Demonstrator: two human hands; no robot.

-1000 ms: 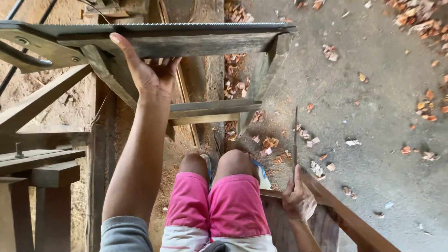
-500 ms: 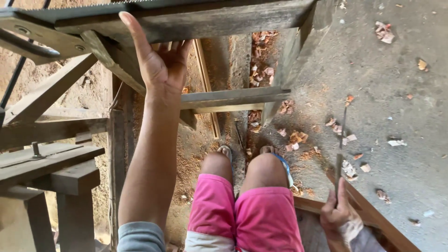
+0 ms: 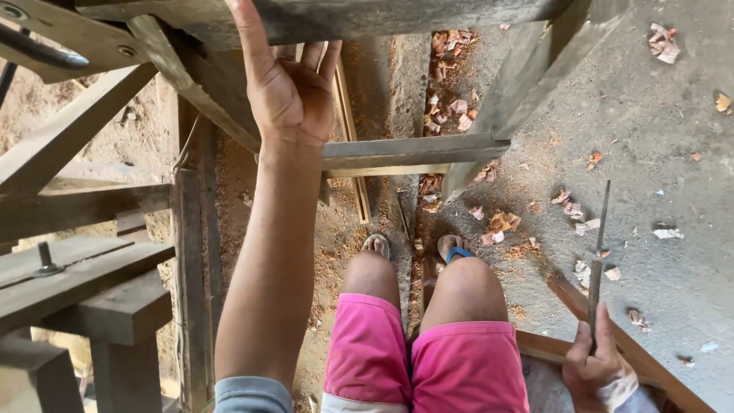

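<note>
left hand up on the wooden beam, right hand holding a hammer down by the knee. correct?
Not quite. The right hand holds a long thin metal file, not a hammer; the head view shows its narrow shaft pointing up from the fist. The rest stands: the left hand is up on the wooden beam.

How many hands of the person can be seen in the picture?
2. The left hand reaches up against the wooden beam at the top. The right hand, at lower right, holds a thin metal file.
</note>
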